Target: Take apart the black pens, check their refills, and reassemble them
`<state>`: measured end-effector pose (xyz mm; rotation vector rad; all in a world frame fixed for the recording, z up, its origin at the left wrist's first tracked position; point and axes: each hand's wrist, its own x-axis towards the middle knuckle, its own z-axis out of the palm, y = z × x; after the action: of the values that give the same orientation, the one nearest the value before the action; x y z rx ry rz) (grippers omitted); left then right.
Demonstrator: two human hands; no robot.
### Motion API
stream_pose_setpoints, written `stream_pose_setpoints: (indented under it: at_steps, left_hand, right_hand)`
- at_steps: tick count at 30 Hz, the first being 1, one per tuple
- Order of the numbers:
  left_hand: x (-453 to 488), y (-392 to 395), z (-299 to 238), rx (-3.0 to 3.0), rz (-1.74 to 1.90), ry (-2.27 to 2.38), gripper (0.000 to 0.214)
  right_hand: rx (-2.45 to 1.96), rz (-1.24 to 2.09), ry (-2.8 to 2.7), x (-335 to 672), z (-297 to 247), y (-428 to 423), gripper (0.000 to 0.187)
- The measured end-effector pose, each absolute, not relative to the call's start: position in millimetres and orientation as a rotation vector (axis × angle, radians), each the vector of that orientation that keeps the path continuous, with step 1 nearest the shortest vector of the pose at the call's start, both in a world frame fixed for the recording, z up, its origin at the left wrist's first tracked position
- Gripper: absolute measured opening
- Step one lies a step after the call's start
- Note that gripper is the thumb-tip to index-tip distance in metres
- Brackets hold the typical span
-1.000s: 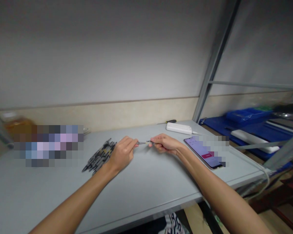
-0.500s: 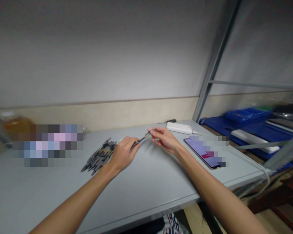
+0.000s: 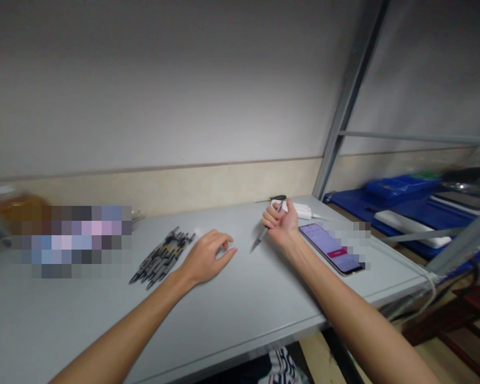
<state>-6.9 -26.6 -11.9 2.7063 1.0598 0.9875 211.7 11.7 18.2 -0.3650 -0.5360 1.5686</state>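
Note:
Wrapped in the fingers of my right hand (image 3: 280, 224) is a slim grey pen (image 3: 258, 241), tilted with its pointed end down and to the left, above the table. Its other end sticks out over my curled fingers. My left hand (image 3: 208, 256) is open, palm down over the table, with thumb and fingers apart and nothing between them. Just left of it lies a pile of several dark grey pens (image 3: 160, 261), side by side and slanting, some with yellowish bands.
A phone (image 3: 330, 250) with a lit screen lies right of my right hand. Behind that hand are a white power strip (image 3: 304, 210) and a screwdriver (image 3: 278, 198). A metal post (image 3: 328, 144) rises at the table's right end. A blurred-out patch (image 3: 76, 240) covers things at left.
My left hand has let go of the pen. My right hand has turned, closed around it and moved right, towards the phone. The pile of pens has stayed in place.

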Motion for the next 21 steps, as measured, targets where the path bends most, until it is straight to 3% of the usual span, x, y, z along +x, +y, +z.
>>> stream_pose_setpoints:
  at_steps: [15, 21]
  left_hand:
    - [-7.6, -24.6, -12.1, 2.747, 0.823, 1.178, 0.02]
    - [-9.9, -23.5, -11.3, 2.78, 0.805, 1.423, 0.021]
  right_hand:
    - [-0.231, 1.648, -0.535, 220.4, 18.8, 8.9, 0.031]
    - [-0.227, 1.651, -0.54, 220.6, 21.2, 7.4, 0.034]
